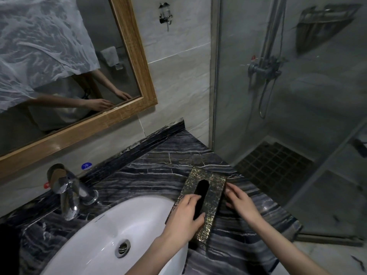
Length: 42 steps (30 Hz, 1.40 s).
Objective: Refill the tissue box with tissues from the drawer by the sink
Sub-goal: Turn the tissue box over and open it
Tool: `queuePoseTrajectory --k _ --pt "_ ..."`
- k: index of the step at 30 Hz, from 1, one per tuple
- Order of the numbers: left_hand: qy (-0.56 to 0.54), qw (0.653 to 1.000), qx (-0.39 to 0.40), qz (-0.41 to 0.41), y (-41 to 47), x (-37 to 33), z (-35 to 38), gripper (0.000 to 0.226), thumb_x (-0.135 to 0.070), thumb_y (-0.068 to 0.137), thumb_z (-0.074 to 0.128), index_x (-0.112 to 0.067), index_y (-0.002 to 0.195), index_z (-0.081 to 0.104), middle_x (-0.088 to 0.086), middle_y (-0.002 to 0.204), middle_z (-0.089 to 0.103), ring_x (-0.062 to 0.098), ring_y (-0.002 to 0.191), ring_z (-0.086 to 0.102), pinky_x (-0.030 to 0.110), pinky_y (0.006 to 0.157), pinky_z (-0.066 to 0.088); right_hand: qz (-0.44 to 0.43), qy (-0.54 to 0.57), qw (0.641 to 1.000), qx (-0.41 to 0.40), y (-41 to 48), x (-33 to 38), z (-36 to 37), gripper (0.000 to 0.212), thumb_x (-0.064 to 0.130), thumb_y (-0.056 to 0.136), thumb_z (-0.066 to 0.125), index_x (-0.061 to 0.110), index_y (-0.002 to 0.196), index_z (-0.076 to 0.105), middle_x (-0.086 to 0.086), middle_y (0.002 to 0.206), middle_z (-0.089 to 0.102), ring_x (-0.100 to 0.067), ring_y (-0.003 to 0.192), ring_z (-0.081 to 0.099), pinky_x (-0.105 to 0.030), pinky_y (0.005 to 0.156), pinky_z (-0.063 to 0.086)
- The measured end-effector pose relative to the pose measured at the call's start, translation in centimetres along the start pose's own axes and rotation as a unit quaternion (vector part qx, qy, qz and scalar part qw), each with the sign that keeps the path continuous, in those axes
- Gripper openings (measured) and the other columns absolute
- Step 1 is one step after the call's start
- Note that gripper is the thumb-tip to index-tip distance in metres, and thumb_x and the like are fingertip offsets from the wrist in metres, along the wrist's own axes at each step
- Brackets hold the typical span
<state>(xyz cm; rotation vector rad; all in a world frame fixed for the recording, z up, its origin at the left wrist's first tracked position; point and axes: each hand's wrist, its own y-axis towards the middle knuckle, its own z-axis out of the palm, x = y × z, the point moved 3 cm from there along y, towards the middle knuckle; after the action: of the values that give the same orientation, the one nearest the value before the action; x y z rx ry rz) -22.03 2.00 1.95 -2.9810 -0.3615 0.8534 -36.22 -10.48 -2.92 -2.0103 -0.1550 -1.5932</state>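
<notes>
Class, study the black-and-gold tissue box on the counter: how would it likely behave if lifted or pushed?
The tissue box looks rigid: straight edges, flat top. Its dark slot shows no tissue, so it is probably light. Lying low and flat on the smooth marble counter, it would likely slide, not tip.

This is a bathroom, most likely in a home or a hotel room: a white oval sink point(127, 225) with a chrome tap point(67, 193) is set into a dark veined marble counter point(178, 155) under a wood-framed mirror point(137, 56). To the right, behind a glass partition point(248, 126), stands a shower with a wall mixer point(264, 70), a hose and a tiled floor point(274, 167)
</notes>
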Motion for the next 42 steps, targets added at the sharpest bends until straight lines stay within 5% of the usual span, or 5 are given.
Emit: queuePoseTrajectory --k 6,16,25,34,42 --pt "0.012 0.997 0.055 -0.059 1.2 -1.6 1.6 0.076 -0.043 0.09 0.054 -0.013 0.15 0.018 0.01 0.146 0.041 0.026 0.132 0.043 0.034 0.108 0.037 0.003 0.049 0.999 0.015 -1.1 -2.8 1.2 0.039 0.011 0.097 0.046 0.016 0.135 0.044 0.003 0.125 0.054 -0.011 0.113 0.053 -0.018 0.075 0.051" --pt "-0.011 0.99 0.071 -0.118 1.9 -1.8 2.8 0.082 -0.038 0.083 0.061 -0.013 0.149 0.019 0.012 0.137 0.053 0.032 0.122 0.053 0.037 0.098 0.046 0.03 0.065 0.997 0.022 -2.1 -5.6 3.1 0.039 0.015 0.095 0.051 0.025 0.131 0.046 -0.005 0.136 0.055 -0.017 0.124 0.053 -0.045 0.109 0.04" --pt "-0.042 0.988 0.027 -0.145 1.5 -2.0 2.4 0.069 -0.032 0.079 0.064 -0.016 0.14 0.035 0.011 0.122 0.065 0.03 0.112 0.061 0.036 0.094 0.048 0.07 0.132 0.989 0.003 -2.6 -5.6 3.5 0.04 0.015 0.097 0.047 0.013 0.137 0.044 -0.005 0.132 0.057 -0.016 0.113 0.059 -0.021 0.079 0.053" --pt "-0.141 0.98 -0.009 -0.137 1.6 -3.7 0.8 0.072 -0.031 0.08 0.066 -0.016 0.143 0.034 0.005 0.122 0.066 0.02 0.111 0.062 0.024 0.087 0.046 0.123 0.192 0.974 0.02 -3.5 -4.5 3.8 0.04 0.035 0.099 0.039 0.018 0.133 0.049 -0.004 0.133 0.058 -0.022 0.126 0.05 -0.042 0.109 0.036" --pt "-0.252 0.958 -0.011 -0.137 1.5 -4.1 -0.3 0.063 -0.028 0.081 0.065 -0.018 0.138 0.039 0.002 0.117 0.067 0.015 0.105 0.063 0.028 0.093 0.05 0.075 0.238 0.968 -0.013 -3.8 -2.5 2.9 0.034 0.023 0.103 0.03 0.017 0.118 0.06 -0.008 0.109 0.073 -0.023 0.099 0.069 -0.041 0.089 0.054"
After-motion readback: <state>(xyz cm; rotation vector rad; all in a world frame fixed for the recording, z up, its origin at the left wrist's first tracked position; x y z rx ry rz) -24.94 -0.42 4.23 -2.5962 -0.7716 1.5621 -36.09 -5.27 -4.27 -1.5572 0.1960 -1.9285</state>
